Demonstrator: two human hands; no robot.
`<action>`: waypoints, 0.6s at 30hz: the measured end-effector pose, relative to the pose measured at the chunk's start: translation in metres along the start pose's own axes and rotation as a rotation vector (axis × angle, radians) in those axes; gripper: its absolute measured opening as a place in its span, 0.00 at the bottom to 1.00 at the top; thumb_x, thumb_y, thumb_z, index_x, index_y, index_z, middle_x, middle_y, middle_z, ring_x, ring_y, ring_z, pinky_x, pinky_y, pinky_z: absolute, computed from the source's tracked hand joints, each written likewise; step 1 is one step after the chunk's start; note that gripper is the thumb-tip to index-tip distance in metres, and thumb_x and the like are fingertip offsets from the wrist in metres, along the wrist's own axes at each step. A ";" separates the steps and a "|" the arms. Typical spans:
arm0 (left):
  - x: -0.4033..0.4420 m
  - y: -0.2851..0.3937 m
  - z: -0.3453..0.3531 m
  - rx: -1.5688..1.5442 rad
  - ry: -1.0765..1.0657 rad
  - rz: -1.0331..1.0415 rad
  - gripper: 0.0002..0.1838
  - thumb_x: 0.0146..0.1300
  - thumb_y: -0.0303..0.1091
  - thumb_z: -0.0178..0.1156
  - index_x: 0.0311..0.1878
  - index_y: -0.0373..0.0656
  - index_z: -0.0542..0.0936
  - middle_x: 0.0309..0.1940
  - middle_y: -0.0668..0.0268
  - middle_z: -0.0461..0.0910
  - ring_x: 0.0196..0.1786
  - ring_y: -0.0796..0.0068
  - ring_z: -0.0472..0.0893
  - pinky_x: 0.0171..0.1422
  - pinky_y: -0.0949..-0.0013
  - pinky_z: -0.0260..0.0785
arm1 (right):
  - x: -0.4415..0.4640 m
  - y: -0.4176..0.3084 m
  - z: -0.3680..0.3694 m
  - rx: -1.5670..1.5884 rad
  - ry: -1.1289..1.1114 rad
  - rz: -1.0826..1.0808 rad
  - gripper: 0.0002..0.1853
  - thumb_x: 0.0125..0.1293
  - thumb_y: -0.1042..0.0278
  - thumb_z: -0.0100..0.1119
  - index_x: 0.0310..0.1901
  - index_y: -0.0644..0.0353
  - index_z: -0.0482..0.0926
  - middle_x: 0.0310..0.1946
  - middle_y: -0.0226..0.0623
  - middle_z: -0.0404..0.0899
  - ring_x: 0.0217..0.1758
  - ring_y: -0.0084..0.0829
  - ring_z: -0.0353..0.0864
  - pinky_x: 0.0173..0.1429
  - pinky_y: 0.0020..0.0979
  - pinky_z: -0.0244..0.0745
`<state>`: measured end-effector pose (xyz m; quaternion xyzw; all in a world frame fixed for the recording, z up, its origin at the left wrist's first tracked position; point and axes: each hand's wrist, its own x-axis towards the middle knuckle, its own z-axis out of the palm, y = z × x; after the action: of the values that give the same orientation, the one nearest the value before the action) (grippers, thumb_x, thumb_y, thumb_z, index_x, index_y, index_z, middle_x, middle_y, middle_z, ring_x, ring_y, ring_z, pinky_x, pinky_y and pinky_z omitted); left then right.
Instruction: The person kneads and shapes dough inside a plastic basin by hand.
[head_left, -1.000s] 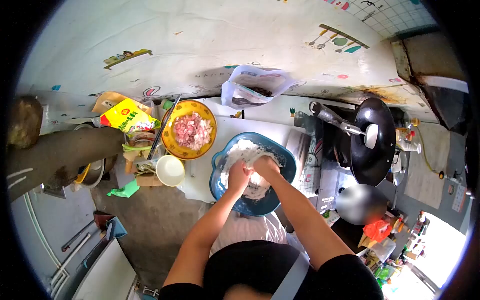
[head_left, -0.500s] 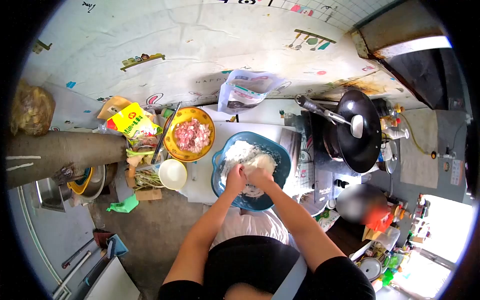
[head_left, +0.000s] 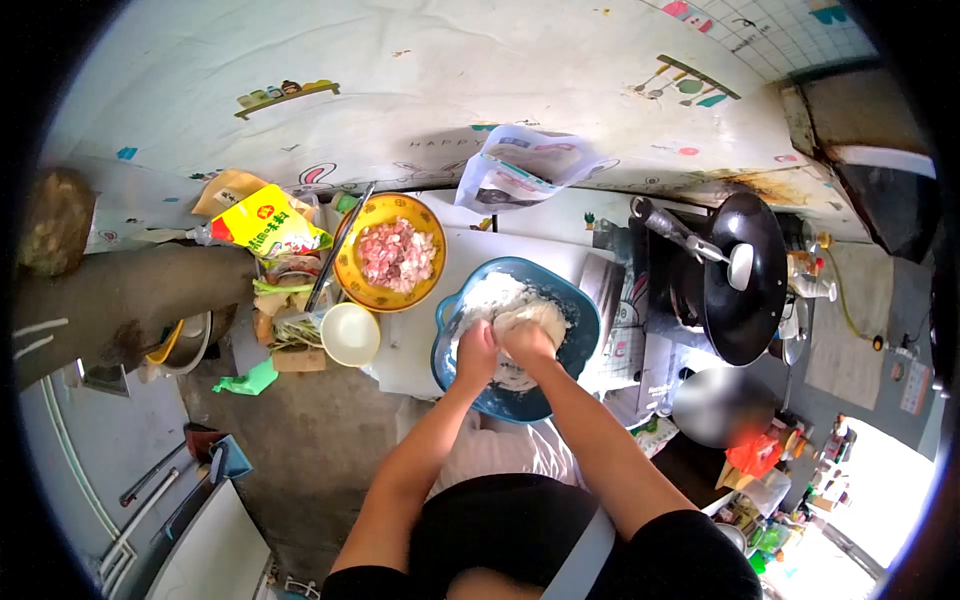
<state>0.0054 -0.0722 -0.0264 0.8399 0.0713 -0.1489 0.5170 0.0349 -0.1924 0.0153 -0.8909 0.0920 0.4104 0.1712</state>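
Note:
A blue plastic basin [head_left: 583, 345] stands in front of me with loose white flour [head_left: 497, 291] and a lump of dough [head_left: 541, 316] inside. Against the lump's left side, my left hand [head_left: 477, 352] is closed with its fingers curled in. My right hand [head_left: 529, 342] is wrapped over the near side of the dough, its fingertips buried or hidden. Both hands are close together inside the basin. Left of it sits a yellow patterned bowl [head_left: 343, 262] of chopped raw meat [head_left: 398, 254], with dark chopsticks [head_left: 340, 247] along its left edge.
An empty white bowl [head_left: 350, 335] sits below the meat bowl. Further left are a yellow seasoning packet [head_left: 270, 226] and green vegetables [head_left: 297, 332]. An open plastic bag [head_left: 522, 168] stands behind the basin. A black wok [head_left: 748, 310] with a ladle [head_left: 739, 266] is at right.
The view has shifted, so the counter items appear a little further right. Both hands remain in the basin at the dough, the left now slightly lower against its side.

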 end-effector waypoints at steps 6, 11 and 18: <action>-0.016 0.002 -0.008 0.039 -0.105 -0.077 0.10 0.62 0.31 0.49 0.30 0.35 0.73 0.27 0.44 0.76 0.35 0.41 0.75 0.40 0.47 0.65 | -0.001 0.028 0.047 0.030 0.193 -0.112 0.18 0.61 0.57 0.45 0.33 0.62 0.81 0.40 0.51 0.80 0.43 0.51 0.80 0.50 0.43 0.74; -0.009 0.009 0.003 0.144 0.098 0.173 0.09 0.62 0.30 0.49 0.35 0.33 0.73 0.29 0.42 0.76 0.37 0.38 0.75 0.43 0.45 0.66 | -0.040 0.045 0.012 0.275 0.343 -0.207 0.11 0.58 0.63 0.51 0.31 0.62 0.79 0.37 0.53 0.79 0.37 0.56 0.78 0.44 0.44 0.75; -0.008 0.000 0.012 0.034 -0.183 -0.078 0.10 0.61 0.31 0.49 0.39 0.33 0.73 0.30 0.43 0.76 0.39 0.40 0.75 0.42 0.51 0.68 | 0.043 0.088 0.038 0.226 0.776 -0.171 0.13 0.61 0.63 0.50 0.34 0.64 0.80 0.40 0.49 0.79 0.49 0.50 0.73 0.56 0.43 0.68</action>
<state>-0.0043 -0.0826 -0.0291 0.8281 0.0538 -0.2463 0.5007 0.0096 -0.2608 -0.0610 -0.9596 0.1200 0.0156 0.2542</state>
